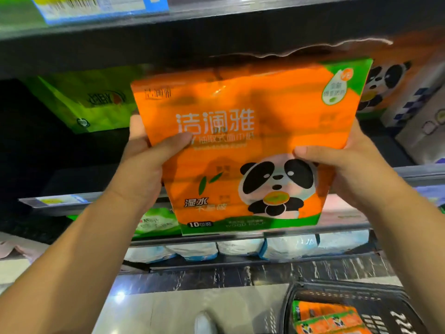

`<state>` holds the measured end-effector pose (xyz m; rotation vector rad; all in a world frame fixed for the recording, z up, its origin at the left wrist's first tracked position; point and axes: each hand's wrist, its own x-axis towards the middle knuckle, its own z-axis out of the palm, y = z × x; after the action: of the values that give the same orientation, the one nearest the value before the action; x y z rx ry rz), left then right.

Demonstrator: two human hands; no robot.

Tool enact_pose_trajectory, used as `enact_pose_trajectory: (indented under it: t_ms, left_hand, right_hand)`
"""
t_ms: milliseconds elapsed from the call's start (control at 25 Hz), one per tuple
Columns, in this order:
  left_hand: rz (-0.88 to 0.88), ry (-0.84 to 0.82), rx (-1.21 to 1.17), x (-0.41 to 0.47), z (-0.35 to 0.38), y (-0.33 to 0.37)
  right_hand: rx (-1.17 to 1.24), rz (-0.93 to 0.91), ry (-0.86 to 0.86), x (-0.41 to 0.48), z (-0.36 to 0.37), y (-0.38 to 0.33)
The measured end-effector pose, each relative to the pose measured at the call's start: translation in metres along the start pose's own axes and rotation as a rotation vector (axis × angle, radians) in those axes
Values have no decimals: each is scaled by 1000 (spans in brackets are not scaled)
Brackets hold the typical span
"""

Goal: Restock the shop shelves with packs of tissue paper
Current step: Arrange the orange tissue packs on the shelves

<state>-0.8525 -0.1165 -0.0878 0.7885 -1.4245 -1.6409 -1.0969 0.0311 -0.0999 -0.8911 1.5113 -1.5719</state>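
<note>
Left hand (142, 169) and right hand (349, 169): fingers (136, 127) grip orange tissue pack (240, 141) at opposite side edges, upright, long axis vertical; shelf (72, 179) opening directly behind, far side.

Worn on the head, wide-angle, alone. Faces forward and a little down into dark metal shop shelves (96, 48) from close by. Frames an orange panda-printed plastic tissue pack (240, 131) near centre, very near the lens; catches a black mesh basket (349, 289) on pale glossy floor (168, 309) bottom right.
</note>
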Motion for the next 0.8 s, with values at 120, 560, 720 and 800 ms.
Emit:
enact_pose_trajectory:
  t_ms: [120,560,720,800]
  left_hand:
    - [15,-24,17,13,3,7]
    - [25,22,-11,40,10,18]
    - [51,113,-31,45,14,18]
    - [35,219,-42,53,18,17]
  right_hand:
    - [19,-55,-22,17,0,-13]
    - [-114,-57,-52,42,2,-40]
    - [-69,-64,21,47,5,-31]
    - [-81,-86,100,51,10,-26]
